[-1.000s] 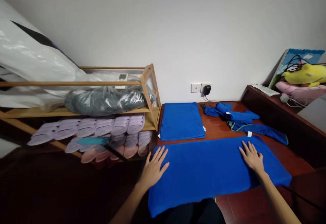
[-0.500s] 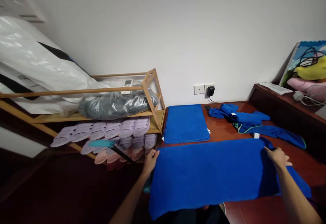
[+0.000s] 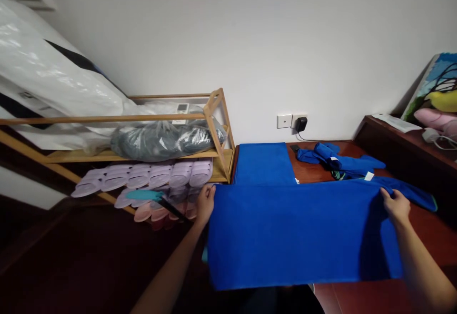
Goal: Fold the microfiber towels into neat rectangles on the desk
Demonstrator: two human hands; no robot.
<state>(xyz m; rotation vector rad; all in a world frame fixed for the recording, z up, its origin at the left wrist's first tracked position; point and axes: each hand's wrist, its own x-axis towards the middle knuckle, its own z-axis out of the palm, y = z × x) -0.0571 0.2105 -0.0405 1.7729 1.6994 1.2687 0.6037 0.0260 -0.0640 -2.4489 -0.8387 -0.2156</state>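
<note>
Towel [image 3: 293,233] stretched between two pinching grips, long side running across | left hand [image 3: 206,204] on far corner, right hand [image 3: 397,205] along far edge | folded pile [image 3: 264,164] just beyond, nearer left

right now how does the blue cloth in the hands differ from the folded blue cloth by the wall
The held cloth spreads into a long strip, while the folded cloth shows as a smaller, squarish block. The held cloth is gripped near its far edge by the left hand and right hand; the folded cloth lies flat on the table, untouched. Both are plain blue.
</note>
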